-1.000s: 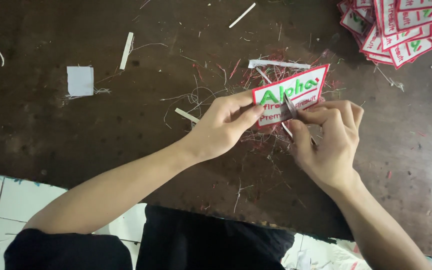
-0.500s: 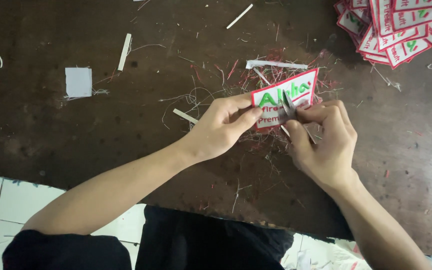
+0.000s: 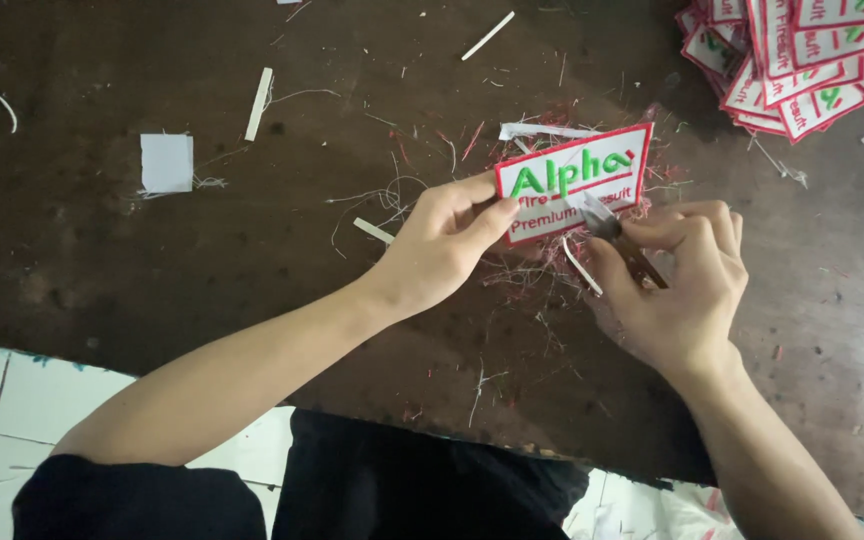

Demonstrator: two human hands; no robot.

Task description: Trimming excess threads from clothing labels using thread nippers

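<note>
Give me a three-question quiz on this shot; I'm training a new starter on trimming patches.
1. Which hand holds the small snips?
2. True or false: the left hand pinches the red-bordered patch by its left end.
3. Where is the pile of similar patches: (a) top right, (b) bottom left?

Key: 1. The right hand. 2. True. 3. (a), on the dark table.

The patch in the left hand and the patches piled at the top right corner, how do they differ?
The held patch is single, while the pile of patches overlaps many, fanned at odd angles. The held patch is pinched at its left end by the left hand, with the right hand bringing small snips to its lower edge; the pile lies untouched on the dark table. Both are white rectangles with red borders and green and red stitching.
</note>
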